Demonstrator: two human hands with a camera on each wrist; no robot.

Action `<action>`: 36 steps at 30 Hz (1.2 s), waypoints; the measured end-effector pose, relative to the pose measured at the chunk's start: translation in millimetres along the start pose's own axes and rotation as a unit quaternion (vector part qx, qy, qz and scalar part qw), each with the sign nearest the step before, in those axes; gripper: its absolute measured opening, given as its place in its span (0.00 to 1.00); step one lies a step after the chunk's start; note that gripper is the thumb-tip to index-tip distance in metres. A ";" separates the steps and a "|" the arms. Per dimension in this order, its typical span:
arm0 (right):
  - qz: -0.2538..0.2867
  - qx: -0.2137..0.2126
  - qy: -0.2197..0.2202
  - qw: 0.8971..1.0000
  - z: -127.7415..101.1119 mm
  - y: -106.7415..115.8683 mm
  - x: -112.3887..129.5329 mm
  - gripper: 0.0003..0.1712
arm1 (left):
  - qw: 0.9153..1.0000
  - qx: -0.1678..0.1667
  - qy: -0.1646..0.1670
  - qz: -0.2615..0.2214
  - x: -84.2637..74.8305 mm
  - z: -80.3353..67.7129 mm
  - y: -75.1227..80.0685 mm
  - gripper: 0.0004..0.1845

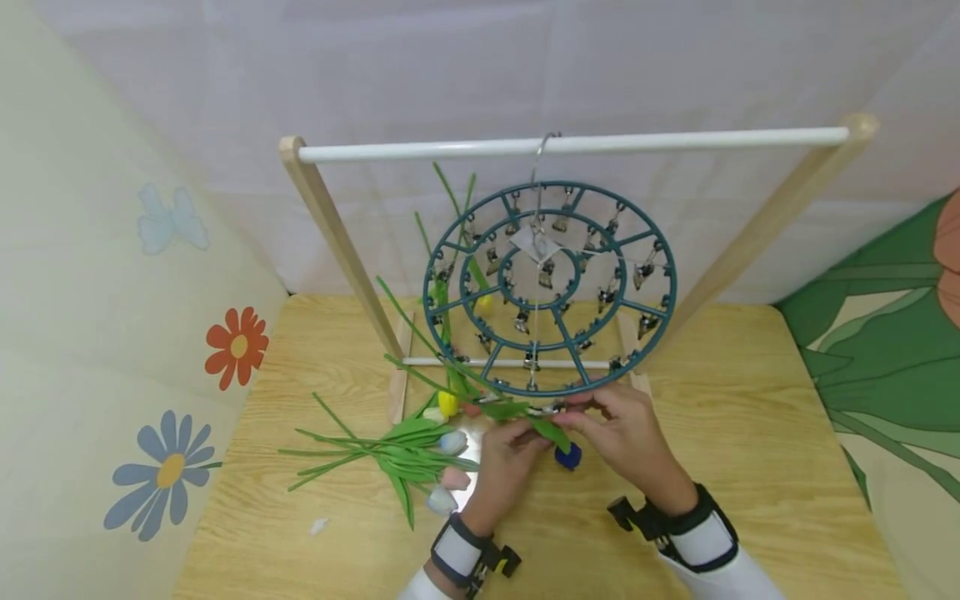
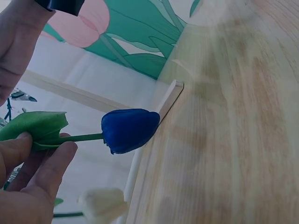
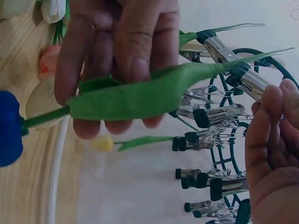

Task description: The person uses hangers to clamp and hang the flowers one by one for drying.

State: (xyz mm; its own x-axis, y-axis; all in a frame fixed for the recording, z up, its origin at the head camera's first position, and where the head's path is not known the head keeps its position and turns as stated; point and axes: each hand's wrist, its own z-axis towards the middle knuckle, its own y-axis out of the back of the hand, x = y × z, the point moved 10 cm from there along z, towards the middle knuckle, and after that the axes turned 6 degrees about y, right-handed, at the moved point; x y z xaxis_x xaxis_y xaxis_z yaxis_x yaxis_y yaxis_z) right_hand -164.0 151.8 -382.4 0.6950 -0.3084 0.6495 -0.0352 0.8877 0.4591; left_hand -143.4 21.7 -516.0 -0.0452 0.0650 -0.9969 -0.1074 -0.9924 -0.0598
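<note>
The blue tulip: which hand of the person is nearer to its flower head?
Left. The left hand pinches the stem just beside the blue tulip. The right hand is higher, at a clip on the round hanger.

Both forearms are raised forward from the lower edge of the head view, each wrist wrapped in a dark band with a white panel. The left hand [image 1: 504,467] is held palm down with its fingers [image 3: 114,65] curled together in a pinch, the thumb pressed beneath. The right hand [image 1: 626,433] is set just beside it, almost touching, its fingers [image 3: 268,121] bent forward and the thumb tucked under, the wrist slightly cocked.
</note>
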 end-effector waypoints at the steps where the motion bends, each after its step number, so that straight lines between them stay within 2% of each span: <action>1: 0.001 0.000 -0.003 1.000 -0.2 -1.1 -0.8 0.12 | 1.000 0.002 -0.001 0.003 -0.3 0.4 -0.8 0.11; 4: -0.002 0.002 -0.013 1.000 -0.7 -4.3 -4.0 0.15 | 1.000 0.006 0.001 0.007 -1.1 1.2 -2.4 0.10; 8: -0.008 0.002 -0.016 1.000 -0.5 -6.7 -4.9 0.12 | 1.000 0.017 0.011 0.000 -1.6 2.5 -4.0 0.11; 12: -0.002 0.005 -0.027 1.000 -0.2 -9.4 -5.2 0.20 | 0.999 0.022 0.023 -0.006 -0.2 4.1 -3.9 0.11; 17: 0.006 0.016 -0.049 0.999 -1.3 -13.2 -8.4 0.21 | 0.999 0.029 0.031 0.011 0.3 4.5 -2.6 0.16; 20: -0.025 0.018 -0.028 0.999 -2.1 -13.2 -6.3 0.14 | 0.999 0.019 0.032 0.037 0.1 3.0 3.0 0.19; 22: -0.047 0.014 -0.005 0.999 -3.0 -12.5 -3.6 0.14 | 0.998 0.017 0.033 0.048 -0.5 1.2 8.3 0.19; 25: -0.050 0.013 0.017 0.999 -5.3 -12.1 -2.1 0.19 | 0.996 0.026 0.021 0.088 -5.3 -2.7 18.3 0.15; 28: -0.040 0.025 0.016 0.999 -10.1 -13.0 -4.0 0.14 | 0.988 0.048 -0.006 0.146 -14.3 -9.5 31.0 0.12; 31: -0.037 0.044 0.003 0.998 -18.3 -12.8 -8.5 0.22 | 0.979 0.055 -0.017 0.197 -18.6 -18.7 52.2 0.10; 34: -0.048 0.057 -0.011 0.997 -29.3 -8.5 -15.3 0.26 | 0.968 0.033 -0.009 0.247 -15.1 -27.8 83.5 0.12; 36: -0.066 0.061 -0.016 0.996 -36.6 -3.2 -20.5 0.26 | 0.955 0.007 -0.001 0.296 -11.9 -32.6 106.6 0.15</action>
State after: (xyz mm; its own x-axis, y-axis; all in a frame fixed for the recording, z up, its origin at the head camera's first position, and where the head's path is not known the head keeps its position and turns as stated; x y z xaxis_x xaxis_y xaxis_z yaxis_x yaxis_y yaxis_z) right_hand -151.9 167.8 -419.4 0.6758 -0.4329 0.5965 -0.0330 0.7908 0.6112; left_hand -121.9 -88.3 -512.2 -0.1042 -0.5072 -0.8555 -0.0755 -0.8537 0.5153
